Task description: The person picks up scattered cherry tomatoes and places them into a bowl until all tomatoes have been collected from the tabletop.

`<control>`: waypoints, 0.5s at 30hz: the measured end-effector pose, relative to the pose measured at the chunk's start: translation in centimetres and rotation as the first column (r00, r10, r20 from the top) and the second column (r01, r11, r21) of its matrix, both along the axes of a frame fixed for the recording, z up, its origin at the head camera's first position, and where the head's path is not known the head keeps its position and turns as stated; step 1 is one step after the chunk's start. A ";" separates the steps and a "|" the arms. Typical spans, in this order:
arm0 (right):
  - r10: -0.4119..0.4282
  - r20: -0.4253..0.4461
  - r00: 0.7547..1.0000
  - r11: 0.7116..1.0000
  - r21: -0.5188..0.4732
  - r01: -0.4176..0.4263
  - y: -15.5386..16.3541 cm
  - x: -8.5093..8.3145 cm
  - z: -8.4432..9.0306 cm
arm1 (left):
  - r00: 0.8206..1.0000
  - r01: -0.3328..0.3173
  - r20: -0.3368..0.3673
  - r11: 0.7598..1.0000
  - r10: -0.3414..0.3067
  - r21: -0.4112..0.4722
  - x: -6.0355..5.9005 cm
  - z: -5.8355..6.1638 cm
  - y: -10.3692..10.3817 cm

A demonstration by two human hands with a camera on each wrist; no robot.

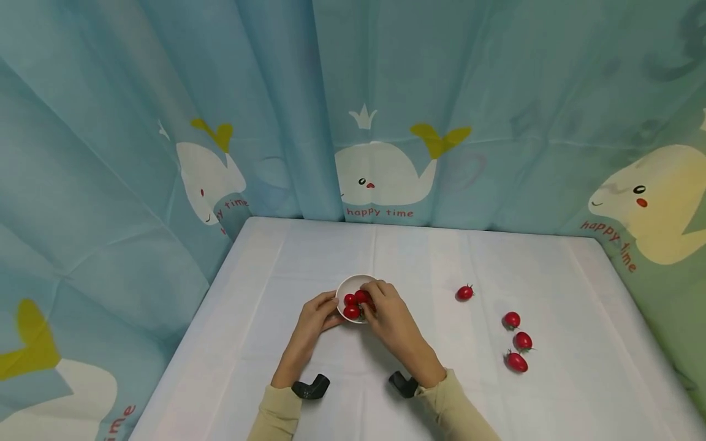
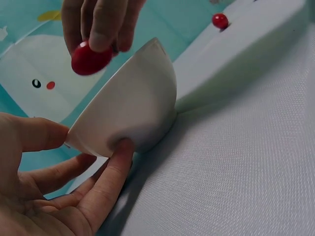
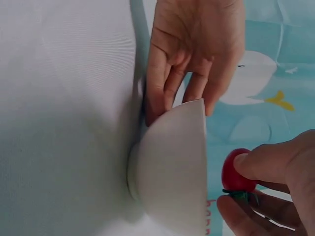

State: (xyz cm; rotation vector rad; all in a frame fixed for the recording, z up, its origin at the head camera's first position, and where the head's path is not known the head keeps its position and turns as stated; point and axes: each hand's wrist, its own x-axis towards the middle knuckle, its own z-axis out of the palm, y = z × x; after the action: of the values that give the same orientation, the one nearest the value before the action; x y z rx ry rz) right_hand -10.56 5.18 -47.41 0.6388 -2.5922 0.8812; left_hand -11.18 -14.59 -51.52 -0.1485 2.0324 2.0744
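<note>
Left hand (image 1: 314, 318) steadies white bowl (image 1: 347, 285) mid-surface (image 1: 309, 257), fingers straight against its side. Right hand (image 1: 388, 312) pinches a tomato (image 3: 235, 172) over the bowl. Curtain (image 1: 386, 92) print reads "happy time".

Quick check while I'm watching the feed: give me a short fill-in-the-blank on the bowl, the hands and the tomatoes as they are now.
1. The right hand pinches a red ____ above the white bowl.
2. The left hand steadies the bowl's ____ wall.
3. On the white table, ____ loose tomatoes lie on the person's right.
4. The backdrop curtain reads "happy ____".

Missing words: tomato; outer; four; time
</note>
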 end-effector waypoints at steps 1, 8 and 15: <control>0.009 0.002 1.000 1.000 0.011 -0.009 0.0 -0.1 -0.1 | 1.000 0.001 0.000 1.000 -0.001 0.005 -0.1 0.0 0.0; 0.058 0.046 0.997 0.996 0.071 -0.061 -0.1 -0.3 -0.8 | 1.000 0.007 -0.001 0.999 -0.007 0.034 -0.1 -0.2 0.0; 0.073 0.071 0.995 0.993 0.083 -0.079 -0.2 -0.4 -1.0 | 1.000 -0.005 0.001 1.000 0.005 0.011 -0.1 -0.1 0.0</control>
State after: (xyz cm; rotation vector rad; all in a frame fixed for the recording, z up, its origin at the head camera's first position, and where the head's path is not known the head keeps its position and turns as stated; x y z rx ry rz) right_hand -10.99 4.99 -48.38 0.7479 -2.6948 0.8317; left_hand -11.28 -14.58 -51.60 -0.1524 2.0217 2.0882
